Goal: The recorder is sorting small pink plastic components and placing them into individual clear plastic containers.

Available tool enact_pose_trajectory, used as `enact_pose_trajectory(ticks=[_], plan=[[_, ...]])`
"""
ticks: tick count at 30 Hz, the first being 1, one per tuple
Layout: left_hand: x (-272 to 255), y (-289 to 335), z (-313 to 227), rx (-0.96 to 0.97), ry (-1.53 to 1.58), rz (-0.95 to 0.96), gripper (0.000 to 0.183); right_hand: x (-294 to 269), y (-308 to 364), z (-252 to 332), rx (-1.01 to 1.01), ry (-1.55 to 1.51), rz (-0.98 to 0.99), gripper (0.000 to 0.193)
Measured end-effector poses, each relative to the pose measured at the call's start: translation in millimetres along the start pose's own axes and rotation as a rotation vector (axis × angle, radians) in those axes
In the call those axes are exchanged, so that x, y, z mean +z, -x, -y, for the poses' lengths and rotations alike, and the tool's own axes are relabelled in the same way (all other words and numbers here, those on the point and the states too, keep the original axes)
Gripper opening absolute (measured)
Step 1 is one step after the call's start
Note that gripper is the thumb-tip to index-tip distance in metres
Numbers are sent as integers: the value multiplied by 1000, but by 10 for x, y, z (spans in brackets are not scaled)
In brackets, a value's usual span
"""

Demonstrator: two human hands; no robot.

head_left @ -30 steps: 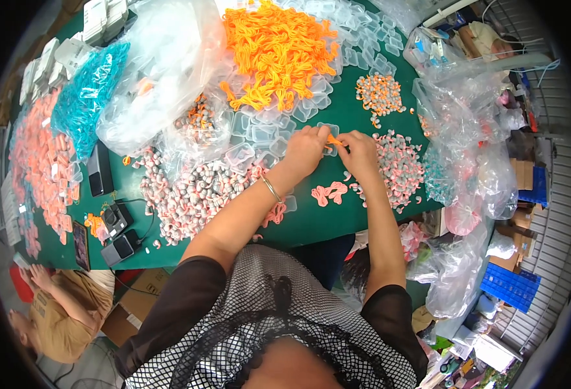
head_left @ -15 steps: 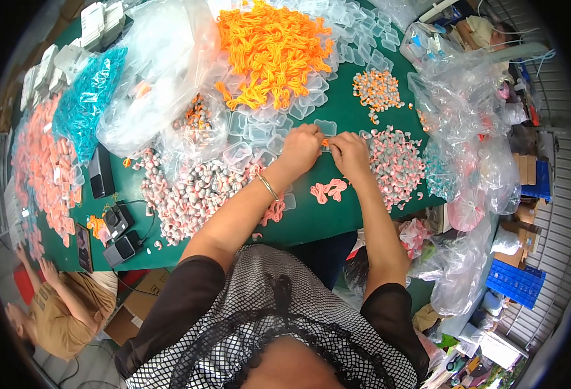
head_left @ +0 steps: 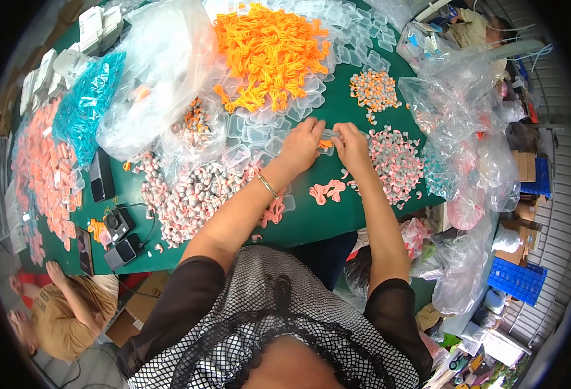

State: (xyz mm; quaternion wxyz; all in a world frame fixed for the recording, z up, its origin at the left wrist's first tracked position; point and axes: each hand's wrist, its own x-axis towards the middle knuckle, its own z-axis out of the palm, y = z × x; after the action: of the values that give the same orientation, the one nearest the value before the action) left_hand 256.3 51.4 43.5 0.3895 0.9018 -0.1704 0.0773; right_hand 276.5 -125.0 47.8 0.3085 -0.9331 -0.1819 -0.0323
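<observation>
My left hand point(head_left: 300, 146) and my right hand point(head_left: 350, 146) meet over the green table point(head_left: 311, 220), both closed on one small clear plastic case point(head_left: 326, 141) with an orange piece inside. A gold bangle point(head_left: 267, 185) circles my left wrist. Just above my hands lie several empty clear cases point(head_left: 259, 133), and beyond them a big heap of orange pieces point(head_left: 269, 48). A pile of filled pink-and-grey cases point(head_left: 396, 162) sits right of my right hand. Loose pink pieces point(head_left: 328, 191) lie on the table below my hands.
Another filled-case pile point(head_left: 188, 194) lies to the left, with clear bags point(head_left: 156, 71), teal pieces point(head_left: 84, 104) and pink pieces point(head_left: 39, 168) beyond. Black devices point(head_left: 120, 236) sit near the front edge. Plastic bags point(head_left: 461, 110) crowd the right. Another person point(head_left: 65, 311) is at lower left.
My hands have stayed together over the same spot, still working the small case; my right fingers have closed further over it. The view has shifted slightly.
</observation>
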Motion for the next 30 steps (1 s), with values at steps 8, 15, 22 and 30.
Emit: enact_pose_trajectory(ticks=[8,15,22,30], plan=[[-46,-33,1,107,-101,119,30,-49,178,186,-196,83,-3,32],[-356,-7,23,214,148,145,16,-273,214,424,-97,-156,64,20],[-1162,113,-198,185,132,89,15,-433,67,916,-144,-335,105,27],[-2692,-56,696,-163,-359,-724,20,216,-294,174,220,-546,-172,35]])
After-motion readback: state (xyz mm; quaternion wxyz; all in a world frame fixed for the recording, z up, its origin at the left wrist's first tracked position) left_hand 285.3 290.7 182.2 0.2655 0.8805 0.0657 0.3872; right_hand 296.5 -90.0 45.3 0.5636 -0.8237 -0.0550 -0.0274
